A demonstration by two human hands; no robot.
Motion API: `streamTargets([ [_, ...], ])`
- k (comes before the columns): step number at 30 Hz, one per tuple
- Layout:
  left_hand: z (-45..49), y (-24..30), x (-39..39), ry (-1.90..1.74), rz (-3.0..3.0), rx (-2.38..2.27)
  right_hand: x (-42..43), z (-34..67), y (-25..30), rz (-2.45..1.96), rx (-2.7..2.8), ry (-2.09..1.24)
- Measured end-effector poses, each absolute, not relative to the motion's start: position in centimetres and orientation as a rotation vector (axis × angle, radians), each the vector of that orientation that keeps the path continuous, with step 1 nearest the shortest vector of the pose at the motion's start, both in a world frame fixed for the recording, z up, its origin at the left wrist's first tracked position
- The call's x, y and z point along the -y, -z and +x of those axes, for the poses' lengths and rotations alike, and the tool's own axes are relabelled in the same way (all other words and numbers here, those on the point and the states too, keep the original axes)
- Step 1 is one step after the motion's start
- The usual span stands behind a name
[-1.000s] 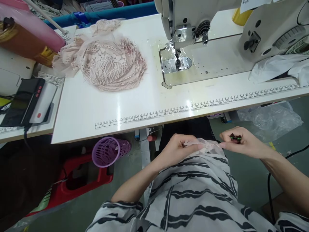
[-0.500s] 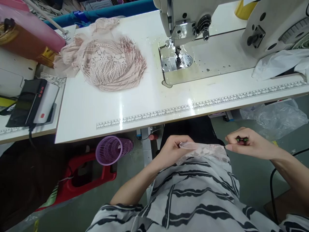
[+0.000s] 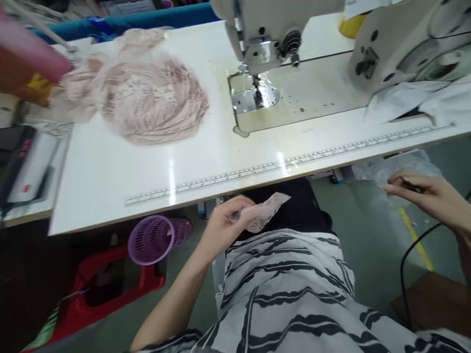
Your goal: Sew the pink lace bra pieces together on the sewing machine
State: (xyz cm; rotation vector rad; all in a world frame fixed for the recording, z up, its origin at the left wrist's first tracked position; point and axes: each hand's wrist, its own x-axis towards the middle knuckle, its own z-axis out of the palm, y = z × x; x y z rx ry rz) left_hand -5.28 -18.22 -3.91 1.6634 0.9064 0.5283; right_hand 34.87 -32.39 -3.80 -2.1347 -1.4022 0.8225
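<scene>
A small piece of pale pink lace [image 3: 263, 212] is pinched in my left hand [image 3: 224, 223], over my lap just below the table's front edge. Its free end sticks out to the right. Well off to the right, over the floor, my right hand [image 3: 423, 191] is closed around small dark thread snips [image 3: 412, 186], mostly hidden by the fingers. On the table, left of the sewing machine's needle [image 3: 258, 93], lies a bundled heap of pink lace [image 3: 150, 100].
The sewing machine [image 3: 272, 29] stands on the white table [image 3: 95, 176], with a ruler strip [image 3: 235, 175] along its front. White cloth [image 3: 401, 100] lies at right. Below are a purple basket [image 3: 150, 240], a red stool [image 3: 125, 289] and a clear plastic bag [image 3: 401, 164].
My right hand has moved away from the lace, to the right and up, still closed on the snips. My left hand has moved left and up with the lace. The view has shifted.
</scene>
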Motion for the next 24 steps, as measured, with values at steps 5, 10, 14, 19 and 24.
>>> streamTargets([
  [5, -5.2, 4.0, 18.0, -0.47, 1.706, -0.916, 32.7, 37.0, 3.6, -2.438, 1.236, -0.93],
  [10, -4.6, 4.3, 18.0, -0.434, 1.746, -0.886, 35.0, 38.9, 2.9, -2.549, 1.055, -0.791],
  [14, -4.3, 4.4, 18.3, -0.429, 1.726, -0.935, 38.1, 41.0, 2.0, -2.599, 0.837, -0.553],
  [19, -3.8, 4.3, 18.5, -0.436, 1.666, -1.007, 43.4, 44.5, 1.2, -2.636, 0.528, -0.209],
  [24, -3.2, 4.2, 18.3, -0.337, 1.699, -0.972, 48.0, 48.0, 1.3, -2.727, 0.386, -0.115],
])
